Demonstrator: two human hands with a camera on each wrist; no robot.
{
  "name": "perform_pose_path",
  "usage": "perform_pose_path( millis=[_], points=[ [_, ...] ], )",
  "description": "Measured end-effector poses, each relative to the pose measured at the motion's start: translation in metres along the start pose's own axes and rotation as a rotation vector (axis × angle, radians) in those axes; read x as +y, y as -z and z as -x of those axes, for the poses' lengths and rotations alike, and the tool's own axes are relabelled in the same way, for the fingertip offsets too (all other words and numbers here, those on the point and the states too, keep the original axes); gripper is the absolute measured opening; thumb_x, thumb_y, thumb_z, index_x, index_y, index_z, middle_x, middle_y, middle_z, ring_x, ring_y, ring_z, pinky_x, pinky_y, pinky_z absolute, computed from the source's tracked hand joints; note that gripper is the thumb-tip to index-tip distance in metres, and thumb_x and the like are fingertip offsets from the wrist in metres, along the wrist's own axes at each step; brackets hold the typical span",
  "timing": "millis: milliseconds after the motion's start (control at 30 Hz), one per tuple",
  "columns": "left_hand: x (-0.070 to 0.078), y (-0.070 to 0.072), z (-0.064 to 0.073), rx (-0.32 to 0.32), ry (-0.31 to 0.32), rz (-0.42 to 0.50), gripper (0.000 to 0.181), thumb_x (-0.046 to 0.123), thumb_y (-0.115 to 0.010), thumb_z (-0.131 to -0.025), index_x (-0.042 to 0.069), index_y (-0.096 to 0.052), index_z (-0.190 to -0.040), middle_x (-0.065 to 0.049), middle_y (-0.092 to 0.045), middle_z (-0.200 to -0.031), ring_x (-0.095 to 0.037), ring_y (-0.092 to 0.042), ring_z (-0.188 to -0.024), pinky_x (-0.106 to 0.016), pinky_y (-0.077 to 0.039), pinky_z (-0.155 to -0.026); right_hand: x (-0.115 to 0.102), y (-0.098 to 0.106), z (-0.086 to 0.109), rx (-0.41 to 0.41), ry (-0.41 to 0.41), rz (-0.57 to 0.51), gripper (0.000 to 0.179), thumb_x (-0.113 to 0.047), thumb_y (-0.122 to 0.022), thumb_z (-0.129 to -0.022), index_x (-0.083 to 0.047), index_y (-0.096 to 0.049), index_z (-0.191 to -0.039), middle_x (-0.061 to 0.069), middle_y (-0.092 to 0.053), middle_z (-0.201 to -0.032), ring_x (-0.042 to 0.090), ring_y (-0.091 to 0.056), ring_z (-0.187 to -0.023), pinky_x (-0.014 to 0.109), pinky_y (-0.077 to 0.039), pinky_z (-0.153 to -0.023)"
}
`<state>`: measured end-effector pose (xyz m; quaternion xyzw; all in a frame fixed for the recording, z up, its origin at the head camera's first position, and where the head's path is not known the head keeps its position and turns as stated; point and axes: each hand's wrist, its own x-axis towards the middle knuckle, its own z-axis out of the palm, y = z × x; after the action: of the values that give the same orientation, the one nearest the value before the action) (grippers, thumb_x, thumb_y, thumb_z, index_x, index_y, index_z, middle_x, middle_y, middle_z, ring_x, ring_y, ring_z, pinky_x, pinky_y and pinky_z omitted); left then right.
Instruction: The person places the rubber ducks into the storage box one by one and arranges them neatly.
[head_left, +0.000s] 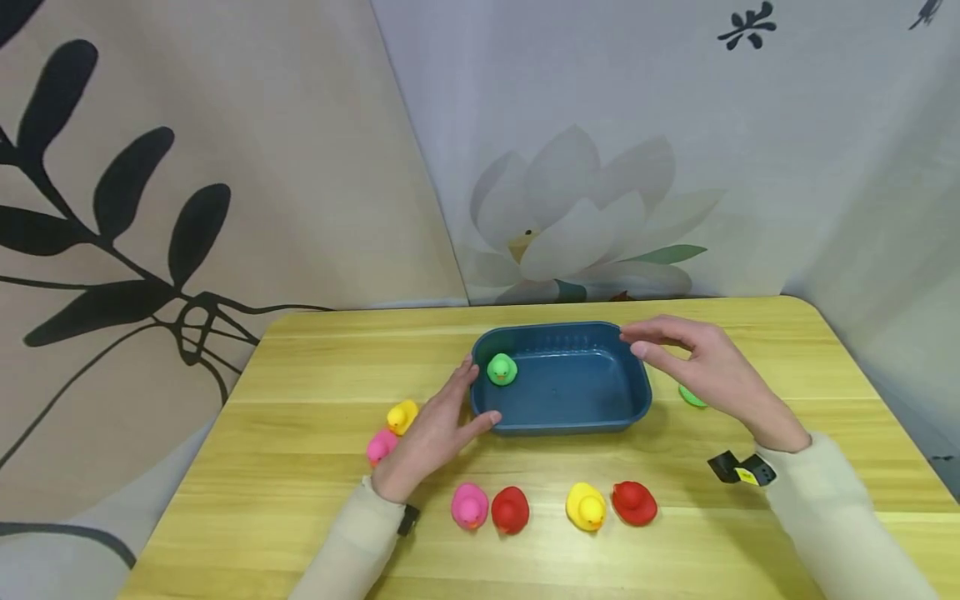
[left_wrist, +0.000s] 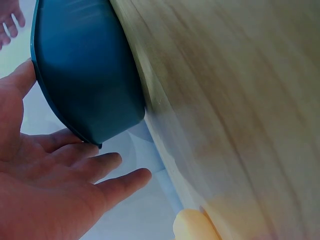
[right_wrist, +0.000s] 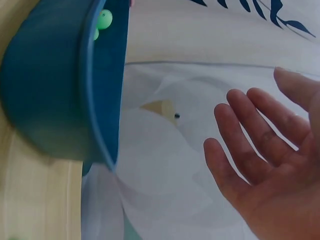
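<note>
A dark blue rectangular bin sits on the wooden table with a green rubber duck inside at its left end. My left hand rests its fingers on the bin's left end, thumb at the front rim. In the left wrist view that hand touches the bin's rim with fingers spread. My right hand hovers at the bin's right end, fingers loosely extended and holding nothing. The right wrist view shows that hand apart from the bin wall.
Near the front lie a pink duck, a red duck, a yellow duck and another red duck. Beside my left hand are a yellow duck and a pink duck. A green duck is partly hidden under my right hand.
</note>
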<state>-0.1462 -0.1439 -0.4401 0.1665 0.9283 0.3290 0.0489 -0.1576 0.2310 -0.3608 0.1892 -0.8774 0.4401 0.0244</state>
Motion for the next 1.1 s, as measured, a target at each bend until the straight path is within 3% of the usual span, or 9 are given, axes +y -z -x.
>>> perform_pose_path(
  millis=[533, 767, 933, 1100],
  points=[
    [-0.001, -0.001, 0.001, 0.0, 0.002, 0.006, 0.087, 0.051, -0.068, -0.098, 0.004, -0.031, -0.162, -0.012, -0.021, -0.171, -0.037, -0.028, -0.153, -0.055, -0.035, -0.118, 0.048, 0.028, 0.025, 0.036, -0.025, 0.107, 0.029, -0.025, -0.07, -0.101, -0.025, -0.072, -0.13, -0.005, -0.071, -0.124, -0.009, -0.058, -0.11, 0.008, -0.044, -0.09],
    [0.0, -0.001, 0.002, -0.003, 0.011, 0.008, 0.088, 0.051, -0.069, -0.097, 0.005, -0.031, -0.162, -0.01, -0.02, -0.171, -0.036, -0.028, -0.154, -0.055, -0.035, -0.118, 0.069, 0.037, 0.034, 0.002, -0.031, 0.147, 0.03, -0.024, -0.071, -0.101, -0.022, -0.071, -0.131, 0.002, -0.07, -0.128, -0.012, -0.056, -0.109, 0.007, -0.044, -0.088],
    [0.001, 0.0, 0.001, -0.003, 0.009, 0.004, 0.087, 0.05, -0.069, -0.098, 0.005, -0.031, -0.162, -0.012, -0.02, -0.171, -0.036, -0.028, -0.154, -0.054, -0.035, -0.118, 0.08, 0.042, 0.038, -0.016, -0.105, 0.176, 0.033, -0.028, -0.071, -0.1, -0.024, -0.07, -0.133, 0.004, -0.068, -0.134, -0.005, -0.058, -0.109, 0.011, -0.046, -0.087],
    [0.002, 0.001, 0.001, -0.007, 0.008, -0.002, 0.088, 0.049, -0.07, -0.097, 0.004, -0.031, -0.162, -0.012, -0.02, -0.171, -0.036, -0.029, -0.153, -0.054, -0.035, -0.118, 0.093, 0.045, 0.041, -0.059, -0.109, 0.177, 0.04, -0.027, -0.072, -0.1, -0.021, -0.067, -0.138, 0.007, -0.063, -0.142, -0.012, -0.05, -0.116, 0.01, -0.046, -0.091]
  ],
)
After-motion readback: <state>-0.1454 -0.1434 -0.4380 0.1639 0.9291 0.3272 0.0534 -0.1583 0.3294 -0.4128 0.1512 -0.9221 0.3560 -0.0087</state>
